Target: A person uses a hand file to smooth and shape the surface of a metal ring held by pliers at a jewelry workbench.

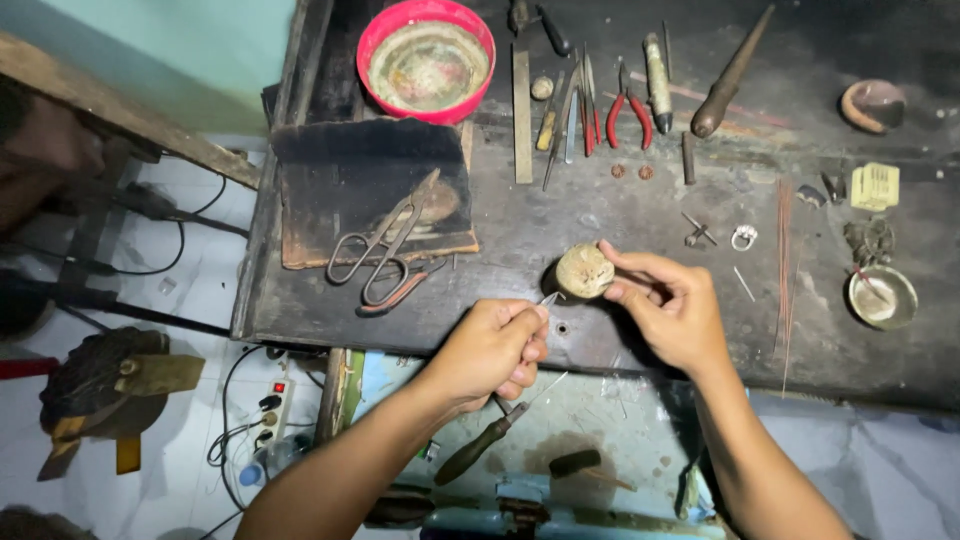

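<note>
Near the frame's middle, your right hand (pixel 672 305) grips a round lump (pixel 584 271); your left hand (pixel 497 347) pinches a thin tool (pixel 549 298). Next, touch it gently.

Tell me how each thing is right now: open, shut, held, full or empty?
Round tan stone-like lump: pinched in right hand, raised over dark workbench.
Thin metal pointed tool: gripped in left hand, tip at the lump.
Large grey metal shears: lying flat, blades shut.
Red-handled pliers: lying unused, handles spread.
Red plastic bowl: upright, stained inside.
Small metal dish: holds pale residue.
</note>
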